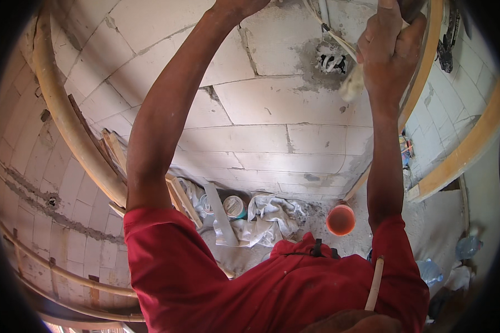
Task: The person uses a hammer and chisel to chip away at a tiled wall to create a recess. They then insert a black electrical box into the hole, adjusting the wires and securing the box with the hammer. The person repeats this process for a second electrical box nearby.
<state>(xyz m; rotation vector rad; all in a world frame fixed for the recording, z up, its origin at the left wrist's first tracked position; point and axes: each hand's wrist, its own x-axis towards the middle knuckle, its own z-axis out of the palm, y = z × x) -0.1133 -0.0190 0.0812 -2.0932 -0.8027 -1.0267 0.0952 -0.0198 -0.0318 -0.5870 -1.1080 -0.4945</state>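
Observation:
Both my arms reach up in front of a wall of pale blocks [255,105]. My left hand [241,5] is cut off by the top edge, so its fingers are out of sight. At the upper right, my right hand [391,53] has its fingers curled closed. A dark rounded shape [412,8] shows at its fingers, too cropped to name. Pale cables [339,40] hang just left of that hand, ending in a blurred whitish tip. Behind them, a rough wall hole [333,61] sits in a grey mortar patch.
An orange-red bucket [340,220] stands on the floor below. To its left are crumpled white cloth [269,213], a tub [234,207] and boards [183,201]. Wooden beams [75,133] rise on the left, another [466,150] on the right. Plastic bottles [429,272] lie lower right.

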